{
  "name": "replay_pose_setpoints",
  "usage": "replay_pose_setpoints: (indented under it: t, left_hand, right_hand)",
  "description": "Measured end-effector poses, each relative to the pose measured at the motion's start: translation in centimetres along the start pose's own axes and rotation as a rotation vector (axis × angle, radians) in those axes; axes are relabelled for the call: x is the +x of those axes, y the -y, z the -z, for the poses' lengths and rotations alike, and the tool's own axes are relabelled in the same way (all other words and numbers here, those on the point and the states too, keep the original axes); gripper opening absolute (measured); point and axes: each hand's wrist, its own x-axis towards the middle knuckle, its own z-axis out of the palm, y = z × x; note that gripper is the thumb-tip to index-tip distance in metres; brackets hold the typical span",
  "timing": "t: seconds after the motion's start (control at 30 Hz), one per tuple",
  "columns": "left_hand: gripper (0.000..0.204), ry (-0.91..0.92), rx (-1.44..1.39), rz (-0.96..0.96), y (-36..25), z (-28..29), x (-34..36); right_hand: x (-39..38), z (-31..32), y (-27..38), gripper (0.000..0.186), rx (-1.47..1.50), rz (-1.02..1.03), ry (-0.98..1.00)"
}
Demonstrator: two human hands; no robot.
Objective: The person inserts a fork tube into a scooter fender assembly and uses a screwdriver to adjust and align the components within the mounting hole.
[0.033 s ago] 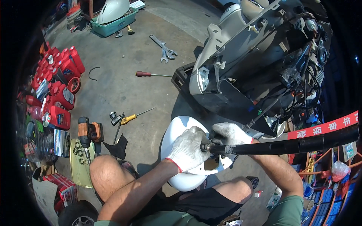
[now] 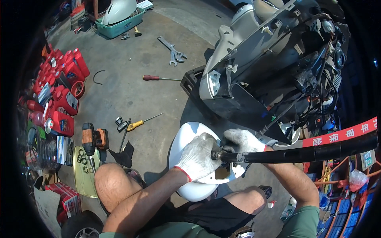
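My gloved left hand [image 2: 196, 156] is closed at the threaded metal end [image 2: 217, 156] of a long black tube [image 2: 285, 155], which runs off to the right over my right forearm. My gloved right hand [image 2: 240, 141] is curled just behind that end; what its fingertips hold is partly hidden. Beneath both hands a white curved plastic part [image 2: 186, 137], with an opening and holes, rests between my bent legs.
A large scooter body with loose cables [image 2: 270, 59] fills the upper right. Wrenches [image 2: 170, 49], screwdrivers [image 2: 151, 77], a drill [image 2: 89, 139] and a tray of rings [image 2: 81, 178] lie around. Red jugs [image 2: 63, 99] stand left, a teal bin [image 2: 119, 27] upper left, orange racking [image 2: 333, 182] right.
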Motion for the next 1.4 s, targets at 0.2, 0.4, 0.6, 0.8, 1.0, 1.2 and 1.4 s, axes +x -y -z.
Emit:
replay_pose_setpoints:
  t: [0.2,0.4,0.6,0.8,1.0,1.2,1.4]
  left_hand:
    - [0.039,0.023,0.023,0.025,-0.6,0.6,0.3]
    - [0.04,-0.025,0.003,-0.02,-0.4,0.2,0.0]
    - [0.041,-0.013,-0.007,-0.001,0.0,0.0,0.0]
    - [0.036,0.008,-0.011,0.01,-0.3,0.2,0.0]
    - [0.033,-0.031,-0.027,-0.005,0.0,-0.1,-0.1]
    - [0.033,-0.021,-0.009,0.001,0.2,-0.1,-0.1]
    - [0.032,-0.032,0.01,0.0,-0.6,0.1,0.1]
  right_hand:
    - [0.3,0.3,0.3,0.025,-0.049,0.035,0.006]
    - [0.7,1.8,1.5,0.032,-0.043,-0.105,0.16]
    - [1.0,1.1,0.8,0.032,-0.05,-0.082,0.144]
    - [0.9,1.3,0.6,0.036,-0.011,-0.09,0.164]
    - [1.2,2.0,2.0,0.042,0.096,-0.165,0.251]
    - [1.1,1.1,0.6,0.034,-0.087,0.055,0.127]
    - [0.5,1.2,0.3,0.033,-0.232,0.112,0.117]
